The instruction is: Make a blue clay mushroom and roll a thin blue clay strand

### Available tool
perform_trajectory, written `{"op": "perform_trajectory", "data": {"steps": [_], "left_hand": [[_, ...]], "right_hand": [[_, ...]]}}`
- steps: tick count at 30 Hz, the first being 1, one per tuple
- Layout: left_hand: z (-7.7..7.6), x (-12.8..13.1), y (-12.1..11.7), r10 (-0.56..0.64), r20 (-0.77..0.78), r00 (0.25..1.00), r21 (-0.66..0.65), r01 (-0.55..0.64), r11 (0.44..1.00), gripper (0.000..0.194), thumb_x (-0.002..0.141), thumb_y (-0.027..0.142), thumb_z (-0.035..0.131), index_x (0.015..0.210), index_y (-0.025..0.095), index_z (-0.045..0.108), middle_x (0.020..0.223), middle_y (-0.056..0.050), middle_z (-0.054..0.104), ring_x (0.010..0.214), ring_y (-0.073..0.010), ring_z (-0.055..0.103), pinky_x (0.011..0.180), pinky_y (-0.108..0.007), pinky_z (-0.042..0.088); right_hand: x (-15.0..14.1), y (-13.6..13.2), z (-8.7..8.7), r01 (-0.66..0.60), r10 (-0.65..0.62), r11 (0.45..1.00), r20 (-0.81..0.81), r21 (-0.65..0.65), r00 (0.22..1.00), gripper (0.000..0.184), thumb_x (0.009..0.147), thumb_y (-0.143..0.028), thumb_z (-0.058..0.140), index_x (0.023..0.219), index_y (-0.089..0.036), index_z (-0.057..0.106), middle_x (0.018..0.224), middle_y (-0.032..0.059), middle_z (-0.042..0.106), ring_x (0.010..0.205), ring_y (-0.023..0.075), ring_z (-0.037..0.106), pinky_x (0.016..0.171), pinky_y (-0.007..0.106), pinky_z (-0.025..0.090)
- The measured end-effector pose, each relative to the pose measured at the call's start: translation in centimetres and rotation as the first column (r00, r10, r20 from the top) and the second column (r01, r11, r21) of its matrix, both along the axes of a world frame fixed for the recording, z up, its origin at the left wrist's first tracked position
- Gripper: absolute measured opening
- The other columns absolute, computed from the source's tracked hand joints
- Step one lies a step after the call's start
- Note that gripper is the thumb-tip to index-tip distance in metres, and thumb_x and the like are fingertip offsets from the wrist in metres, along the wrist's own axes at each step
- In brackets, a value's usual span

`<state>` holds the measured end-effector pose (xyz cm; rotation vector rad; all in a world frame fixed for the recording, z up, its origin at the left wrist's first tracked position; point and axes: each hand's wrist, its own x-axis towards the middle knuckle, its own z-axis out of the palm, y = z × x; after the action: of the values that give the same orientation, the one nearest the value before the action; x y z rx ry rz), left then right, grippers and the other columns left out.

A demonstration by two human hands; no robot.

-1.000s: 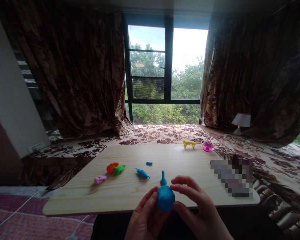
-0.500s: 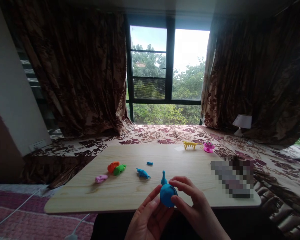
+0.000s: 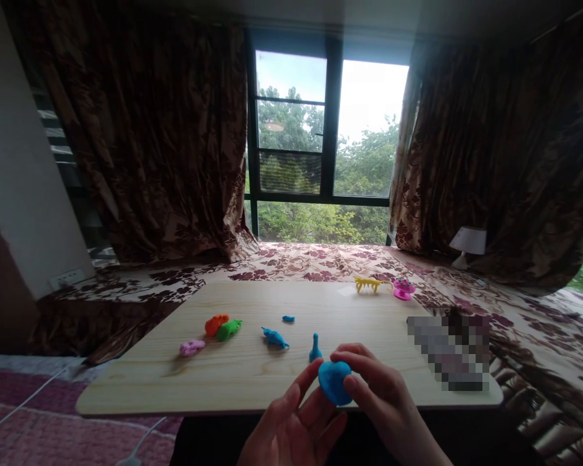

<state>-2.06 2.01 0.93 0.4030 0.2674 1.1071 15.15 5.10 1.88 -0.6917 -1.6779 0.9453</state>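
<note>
Gripping the blue piece point(image 3: 335, 382) at its right side, the right hand point(image 3: 381, 391) has its thumb and fingers clamped on the piece. The piece lies directly to the left of the right fingertips, above the near edge of the table point(image 3: 140, 382). Its visible face is rounded, with a slight point at the lower edge.

The left hand point(image 3: 291, 417) is positioned below and to the left of the piece, palm up. Its thumb stands apart from the fingers, and the fingers are loosely curled. The index fingertip reaches the upper left edge of the piece; whether it makes contact cannot be told. The lower fingers extend beneath the piece, and any support from them cannot be confirmed.

A blue bottle-shaped piece point(image 3: 315, 349) stands upright on the table, just beyond the left index fingertip. Farther left lies a blue figure point(image 3: 274, 338), with a small blue piece point(image 3: 288, 319) behind it. At the left of the table, an orange piece point(image 3: 216, 325) and a green piece point(image 3: 229, 330) sit side by side; a pink piece point(image 3: 192, 348) lies near them, closer to the wearer. At the far edge are a yellow legged figure point(image 3: 367, 284) and, to its right, a magenta piece point(image 3: 403, 289).
</note>
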Motion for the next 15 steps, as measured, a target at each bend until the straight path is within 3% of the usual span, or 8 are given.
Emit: {"op": "perform_trajectory", "data": {"steps": [6,10,15], "left_hand": [[-0.3,0.1,0.1,-0.05,0.058,0.997,0.134,0.042,0.99,0.04,0.083,0.035,0.053,0.122,0.025,0.057,0.126,-0.014,0.059,0.116,-0.0236,0.054,0.097,-0.037,0.039],[0.3,0.2,-0.2,-0.074,0.075,0.994,0.221,0.055,0.974,0.047,0.079,0.038,0.058,0.124,0.026,0.054,0.127,-0.012,0.059,0.113,-0.0217,0.056,0.089,-0.032,0.042],[1.2,0.0,-0.5,-0.143,0.121,0.982,0.282,0.104,0.954,0.055,0.074,0.049,0.057,0.126,0.03,0.053,0.125,-0.007,0.061,0.074,-0.0201,0.064,0.069,-0.031,0.044]], "right_hand": [[0.6,0.1,1.0,0.041,-0.042,0.998,0.028,0.05,0.999,0.023,0.087,-0.025,0.058,0.108,-0.028,0.066,0.116,0.0042,0.059,0.11,0.021,0.054,0.091,0.026,0.044],[0.7,0.0,1.8,0.012,-0.012,0.997,-0.002,0.07,1.0,0.022,0.088,-0.024,0.056,0.108,-0.028,0.066,0.112,0.0038,0.06,0.106,0.0202,0.055,0.087,0.025,0.046],[-0.2,-0.2,2.5,-0.001,0.005,0.998,-0.067,0.065,0.998,0.02,0.089,-0.024,0.054,0.104,-0.029,0.067,0.109,0.003,0.062,0.105,0.0197,0.056,0.08,0.023,0.049]]}}
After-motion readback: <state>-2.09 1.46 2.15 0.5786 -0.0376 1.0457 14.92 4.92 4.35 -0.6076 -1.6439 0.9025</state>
